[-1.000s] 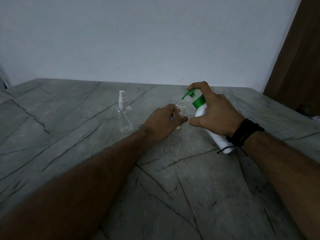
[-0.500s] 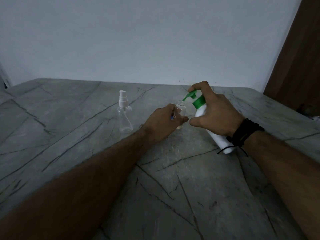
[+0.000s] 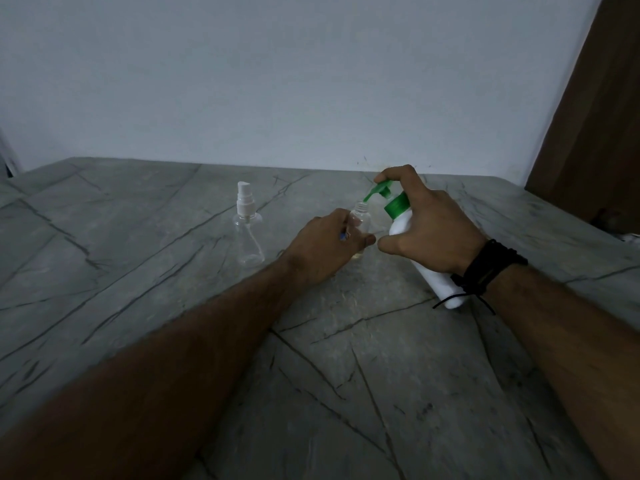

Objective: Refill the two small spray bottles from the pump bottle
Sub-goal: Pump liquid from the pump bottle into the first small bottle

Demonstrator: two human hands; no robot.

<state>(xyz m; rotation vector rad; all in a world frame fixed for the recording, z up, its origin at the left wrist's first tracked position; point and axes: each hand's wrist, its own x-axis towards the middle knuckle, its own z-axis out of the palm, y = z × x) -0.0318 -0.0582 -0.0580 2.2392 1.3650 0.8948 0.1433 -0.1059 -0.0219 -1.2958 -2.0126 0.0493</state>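
Note:
My right hand [image 3: 429,225] grips a white pump bottle [image 3: 429,271] with a green collar and green pump head, tilted toward the left, with my index finger on top of the pump. Its green nozzle points down at the open neck of a small clear spray bottle [image 3: 361,216], which stands uncapped on the table. My left hand [image 3: 327,247] holds that small bottle by its body. A second small clear spray bottle [image 3: 247,233], with its white spray cap on, stands upright to the left, apart from both hands.
The grey veined stone table [image 3: 173,306] runs back to a pale wall [image 3: 277,81]. A brown wooden panel [image 3: 595,133] stands at the far right. A black cord bracelet [image 3: 485,271] is on my right wrist.
The pump head has risen slightly under my right index finger. Both hands and both small bottles have stayed in place.

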